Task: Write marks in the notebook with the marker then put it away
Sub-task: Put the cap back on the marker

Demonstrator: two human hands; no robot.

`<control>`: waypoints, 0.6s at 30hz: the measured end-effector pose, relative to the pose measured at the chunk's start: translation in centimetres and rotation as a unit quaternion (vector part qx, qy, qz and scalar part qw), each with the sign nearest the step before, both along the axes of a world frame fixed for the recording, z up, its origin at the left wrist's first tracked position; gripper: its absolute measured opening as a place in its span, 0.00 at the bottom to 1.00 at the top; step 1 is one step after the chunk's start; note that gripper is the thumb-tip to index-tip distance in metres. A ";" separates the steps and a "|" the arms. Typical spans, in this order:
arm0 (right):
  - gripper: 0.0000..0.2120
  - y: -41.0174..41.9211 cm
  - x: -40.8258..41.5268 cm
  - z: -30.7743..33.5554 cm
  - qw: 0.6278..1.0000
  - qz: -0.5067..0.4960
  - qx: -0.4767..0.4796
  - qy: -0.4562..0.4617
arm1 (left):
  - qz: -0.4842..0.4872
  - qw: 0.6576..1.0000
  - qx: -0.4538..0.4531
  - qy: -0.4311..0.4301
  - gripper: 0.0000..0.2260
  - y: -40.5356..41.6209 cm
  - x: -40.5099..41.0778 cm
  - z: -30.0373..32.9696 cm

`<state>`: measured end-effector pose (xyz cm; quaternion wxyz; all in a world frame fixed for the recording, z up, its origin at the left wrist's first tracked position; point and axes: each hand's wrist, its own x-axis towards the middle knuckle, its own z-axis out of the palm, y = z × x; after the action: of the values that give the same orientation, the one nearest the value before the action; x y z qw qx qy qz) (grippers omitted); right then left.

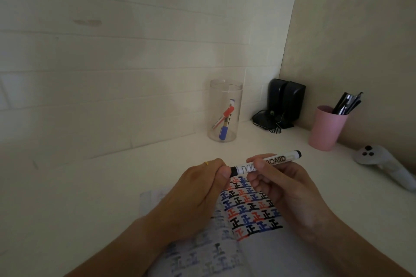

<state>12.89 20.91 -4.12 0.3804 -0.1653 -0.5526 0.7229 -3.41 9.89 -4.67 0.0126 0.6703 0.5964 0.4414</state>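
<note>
My left hand (202, 184) pinches the marker's black cap end; my right hand (279, 184) grips the barrel of the marker (270, 162), held level above the notebook (252, 211), apparently for capping or uncapping. At one o'clock on the desk (112, 186), the clear jar (225, 110) likely awaits it.

Clear jar (225, 111) stands on my white surface (112, 186) against the tiled wall (112, 51), red and blue markers (225, 119) leaning inside. Right of jar: black speakers (286, 101) in the corner. Further right of jar, pink cup (326, 128) with dark pens (347, 103). Beyond that, grey controller (382, 164) lying flat.
</note>
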 end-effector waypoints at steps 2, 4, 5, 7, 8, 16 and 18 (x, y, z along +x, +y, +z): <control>0.13 -0.4 0.1 0.1 1.000 0.003 0.001 0.012 | -0.006 0.998 -0.010 -0.056 0.23 -0.4 0.6 0.1; 0.12 -0.6 0.1 0.1 1.000 0.004 -0.002 0.021 | -0.009 0.995 -0.025 -0.095 0.27 -0.8 1.1 0.4; 0.13 -0.7 0.1 0.0 1.000 0.005 -0.003 0.023 | -0.005 0.994 -0.038 -0.105 0.26 -1.2 1.4 0.7; 0.14 -0.9 0.0 0.0 1.000 0.007 -0.003 0.021 | 0.018 0.992 -0.067 -0.104 0.19 -1.8 1.8 1.4; 0.14 -1.0 -0.1 -0.1 1.000 0.008 -0.002 0.022 | 0.028 0.991 -0.078 -0.103 0.14 -2.1 1.8 1.6; 0.12 -1.0 0.1 0.0 0.999 0.019 0.034 0.032 | -0.013 0.983 -0.131 -0.127 0.19 -2.1 1.7 2.4; 0.11 -1.0 0.1 0.1 0.998 0.032 0.040 0.035 | -0.072 0.974 -0.130 -0.172 0.20 -1.4 1.0 1.2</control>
<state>13.03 19.93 -4.03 0.3824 -0.1065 -0.5726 0.7173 -2.42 8.48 -3.44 0.2334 0.6183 0.5876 0.4668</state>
